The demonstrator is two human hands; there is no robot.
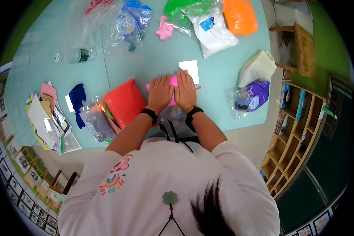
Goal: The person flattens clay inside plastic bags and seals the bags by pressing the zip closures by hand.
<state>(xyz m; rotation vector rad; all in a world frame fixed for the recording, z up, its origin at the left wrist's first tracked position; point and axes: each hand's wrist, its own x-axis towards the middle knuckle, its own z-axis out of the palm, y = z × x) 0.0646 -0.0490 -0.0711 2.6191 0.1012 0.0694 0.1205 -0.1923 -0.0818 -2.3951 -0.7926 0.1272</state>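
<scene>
Both my hands lie side by side, palms down, on a flat pink piece (174, 81) at the near middle of the table. My left hand (160, 93) covers its left part, fingers stretched forward. My right hand (185, 90) covers its right part, fingers also stretched out, their tips by a white card (190, 70). A small red tip (198, 88) sticks out to the right of my right hand. Below my hands is a clear plastic bag (174, 114). A red packet (125, 103) lies left of my left hand.
Bags of blue (139, 19), green (183, 8), white (214, 33) and orange material (240, 16) lie at the back. A bottle (76, 56) and papers (49, 120) are left; a purple bag (255, 96) is right. Shelves (291, 137) stand beyond the right edge.
</scene>
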